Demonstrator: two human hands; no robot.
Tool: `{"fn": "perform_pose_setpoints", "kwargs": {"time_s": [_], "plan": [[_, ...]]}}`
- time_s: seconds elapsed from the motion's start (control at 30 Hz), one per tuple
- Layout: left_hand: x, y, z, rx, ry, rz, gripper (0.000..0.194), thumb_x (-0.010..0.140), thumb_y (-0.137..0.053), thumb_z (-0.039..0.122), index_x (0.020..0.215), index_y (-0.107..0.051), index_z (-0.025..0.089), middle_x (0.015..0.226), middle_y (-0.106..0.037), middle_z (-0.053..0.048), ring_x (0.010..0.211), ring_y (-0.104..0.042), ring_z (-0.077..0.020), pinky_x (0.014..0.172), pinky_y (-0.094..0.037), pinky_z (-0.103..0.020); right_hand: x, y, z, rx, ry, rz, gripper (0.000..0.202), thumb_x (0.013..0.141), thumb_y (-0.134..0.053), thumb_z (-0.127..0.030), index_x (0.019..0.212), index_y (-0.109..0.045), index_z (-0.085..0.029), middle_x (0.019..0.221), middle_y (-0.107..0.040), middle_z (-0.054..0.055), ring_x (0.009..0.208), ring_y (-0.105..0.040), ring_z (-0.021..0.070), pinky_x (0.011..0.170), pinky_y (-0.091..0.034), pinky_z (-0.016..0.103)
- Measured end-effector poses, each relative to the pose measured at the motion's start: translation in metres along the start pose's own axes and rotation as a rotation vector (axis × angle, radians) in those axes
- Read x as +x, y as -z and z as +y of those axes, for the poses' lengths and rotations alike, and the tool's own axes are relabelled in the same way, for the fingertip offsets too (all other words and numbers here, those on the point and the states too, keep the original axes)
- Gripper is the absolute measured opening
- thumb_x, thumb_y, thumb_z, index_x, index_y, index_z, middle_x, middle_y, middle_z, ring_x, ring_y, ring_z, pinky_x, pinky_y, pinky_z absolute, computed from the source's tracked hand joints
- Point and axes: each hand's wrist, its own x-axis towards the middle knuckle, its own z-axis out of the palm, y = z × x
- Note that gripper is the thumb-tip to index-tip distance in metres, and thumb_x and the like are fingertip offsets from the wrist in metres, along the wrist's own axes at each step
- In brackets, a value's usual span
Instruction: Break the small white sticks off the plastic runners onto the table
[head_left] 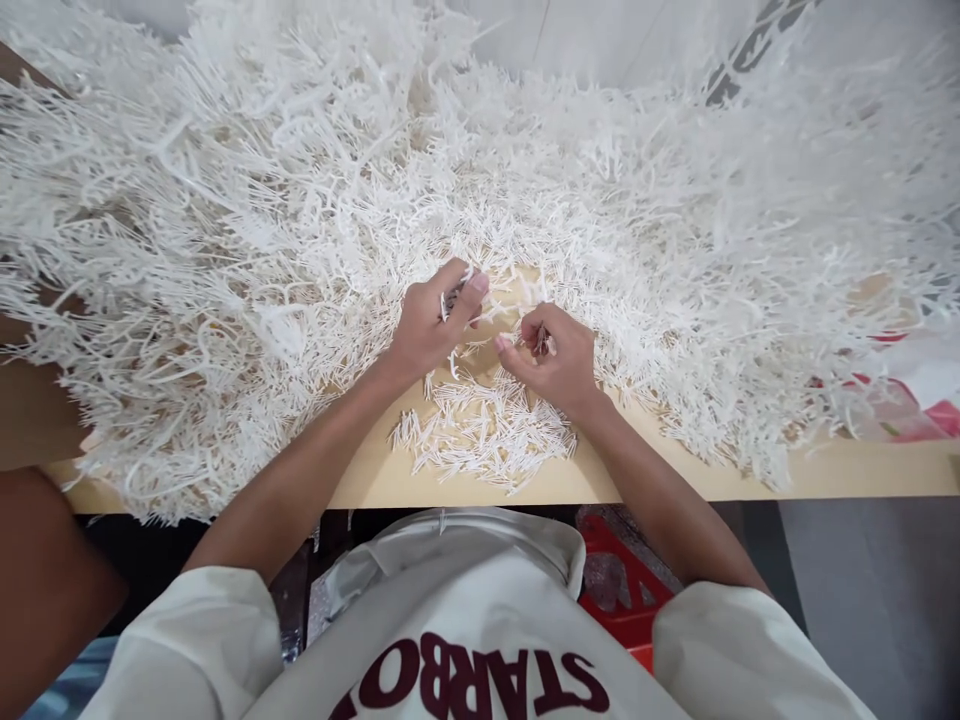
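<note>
My left hand (442,310) is closed, with thin white stringy pieces poking out between the thumb and fingers. Just to its right, my right hand (555,355) has its fingers curled in a pinch, and white bits show at the fingertips and in the palm. A narrow gap separates the two hands. Below them lies a small flat heap of short white pieces (495,430) near the table's front edge. Around and behind both hands a large tangled mass of white strands (315,200) is piled up. What exactly the pieces are, I cannot tell.
The wooden tabletop (847,468) ends close to my body. A red and clear plastic bag (900,400) lies at the right. Under the table a red plastic crate or stool (622,590) shows. Part of another person's limb (52,590) is at the lower left.
</note>
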Motion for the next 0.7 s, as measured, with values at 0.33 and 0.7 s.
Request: {"fn": "perform_pose_setpoints", "kwargs": {"time_s": [0.33,0.7], "plan": [[0.0,-0.005,-0.009,0.293,-0.208,-0.081,0.03,0.096,-0.04,0.039,0.074,-0.047,0.019,0.055,-0.047,0.005,0.047,-0.041,-0.0051,0.049,-0.033,-0.021,-0.002,-0.003,-0.004,-0.043,0.168,-0.258,0.026,0.098,-0.039,-0.031,0.077,-0.05,-0.021,0.064,-0.053,-0.003,0.056,-0.044,0.0071,0.052,-0.034,0.024],[0.006,0.0,0.0,-0.186,0.13,-0.003,0.037,0.095,-0.034,0.052,0.093,-0.05,0.019,0.078,-0.065,-0.002,0.051,-0.051,-0.0042,0.049,-0.044,-0.019,0.001,0.003,-0.004,0.023,0.063,0.071,0.012,0.089,-0.058,-0.026,0.078,-0.054,-0.023,0.066,-0.057,-0.004,0.058,-0.051,0.0078,0.055,-0.041,0.024]]}}
